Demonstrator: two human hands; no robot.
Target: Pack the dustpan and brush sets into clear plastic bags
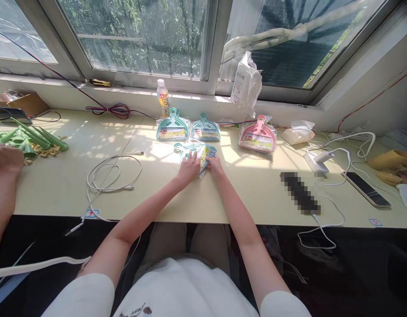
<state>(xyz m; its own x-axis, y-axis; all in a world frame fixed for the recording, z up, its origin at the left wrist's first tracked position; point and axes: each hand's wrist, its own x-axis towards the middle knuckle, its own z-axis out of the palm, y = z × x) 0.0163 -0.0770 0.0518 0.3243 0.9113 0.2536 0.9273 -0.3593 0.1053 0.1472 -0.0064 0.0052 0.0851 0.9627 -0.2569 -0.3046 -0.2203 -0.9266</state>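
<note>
A wrapped teal dustpan set (185, 149) lies on the table in front of me, its handle pointing left. My left hand (189, 167) rests on its wrapping and printed card, fingers spread. At the card's right edge, my right hand (214, 164) has its fingers closed on the package. Just behind stand two more packed sets, a teal dustpan with a brush (172, 127) and a smaller-looking teal one (205, 128). A pink packed dustpan (258, 135) sits to their right.
A bottle (163, 99) stands by the sill. A coiled white cable (114, 176) lies left; a tissue pack (298, 132), power strip (316, 162) and phone (367, 189) lie right. Another person's hand (7, 160) is near green plastic parts (28, 143).
</note>
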